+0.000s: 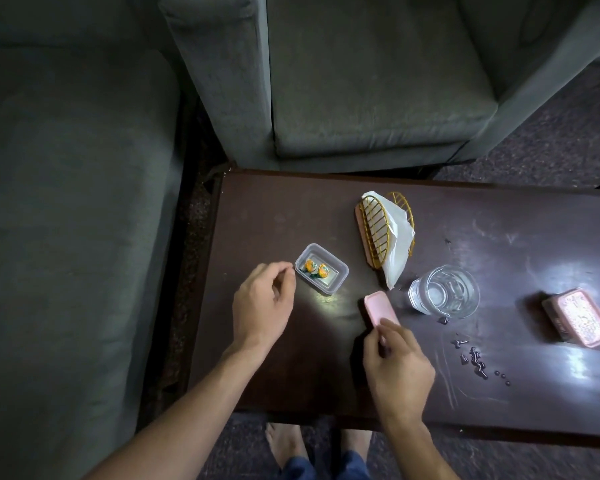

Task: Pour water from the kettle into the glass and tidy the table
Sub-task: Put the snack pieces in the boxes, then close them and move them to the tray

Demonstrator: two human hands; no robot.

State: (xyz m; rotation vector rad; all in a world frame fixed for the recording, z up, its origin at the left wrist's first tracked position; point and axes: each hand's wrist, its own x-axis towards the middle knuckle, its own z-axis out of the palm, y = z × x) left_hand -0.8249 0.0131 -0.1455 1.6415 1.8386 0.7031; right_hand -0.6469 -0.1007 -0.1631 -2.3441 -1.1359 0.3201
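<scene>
Right hand pinching pink lid, left hand fingers loosely curled

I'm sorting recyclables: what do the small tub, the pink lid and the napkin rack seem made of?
The tub has see-through, slightly frosted walls, so it is probably plastic. The pink lid is matte, likely plastic or silicone; which is unclear. The napkin rack is thin, glossy gold-coloured wire, probably coated metal.

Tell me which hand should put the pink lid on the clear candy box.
Right. The right hand pinches the pink lid just beside the clear box; the left hand holds nothing at the box's other side, probably best used to steady it.
</scene>
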